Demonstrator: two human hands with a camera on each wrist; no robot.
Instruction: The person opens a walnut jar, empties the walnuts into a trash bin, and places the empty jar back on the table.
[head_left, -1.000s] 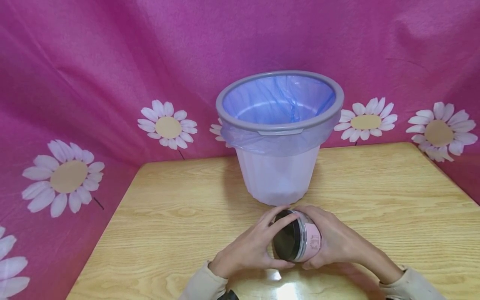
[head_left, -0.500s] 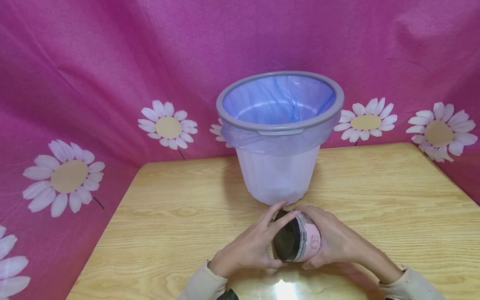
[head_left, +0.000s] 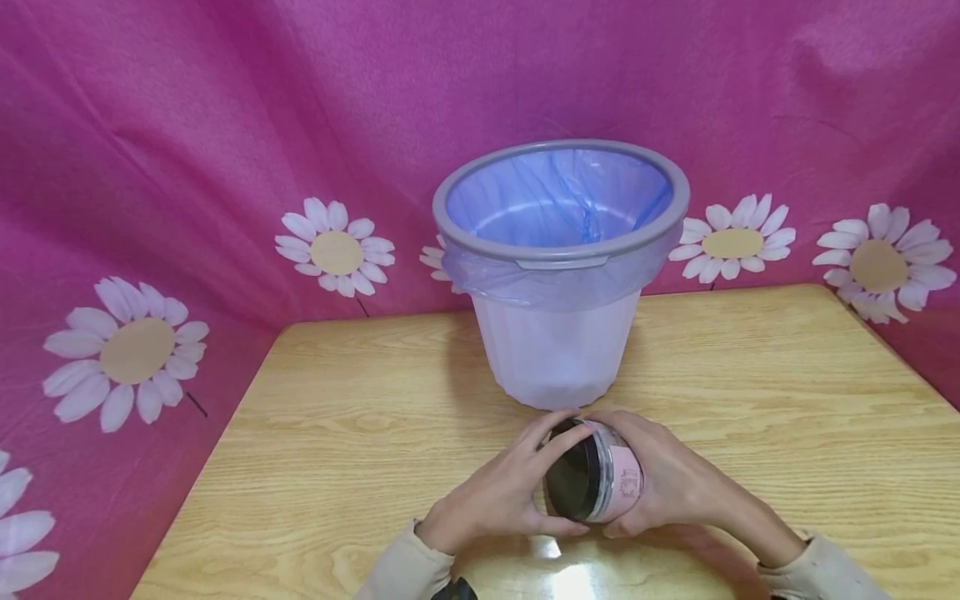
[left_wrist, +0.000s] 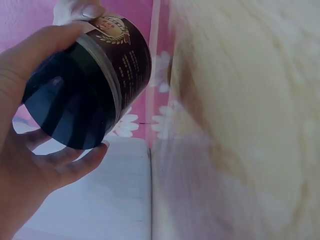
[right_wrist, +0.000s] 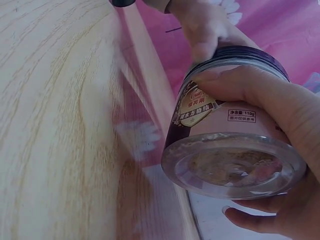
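Observation:
Both hands hold a clear plastic jar (head_left: 624, 483) with a black lid (head_left: 572, 479) and a pink and dark brown label, tipped on its side with the lid toward the left. My left hand (head_left: 498, 492) curls its fingers and thumb round the lid. Around the jar's body wraps my right hand (head_left: 671, 475), its thumb across the label (right_wrist: 200, 107) in the right wrist view. Through the clear base (right_wrist: 235, 167) brownish and pinkish contents show. In the left wrist view the lid's flat top (left_wrist: 70, 100) faces the camera, fingertips at its edge.
Just behind the hands stands a white bin (head_left: 558, 350) with a grey rim (head_left: 562, 254) and a bluish plastic liner (head_left: 540, 196). The wood-grain table (head_left: 360, 400) lies underneath. A magenta cloth (head_left: 360, 100) with daisies hangs behind and to the left.
The left fingers lifted and spread slightly on the lid half a second ago, and now lie closer round it again. The jar and the right hand stay in place.

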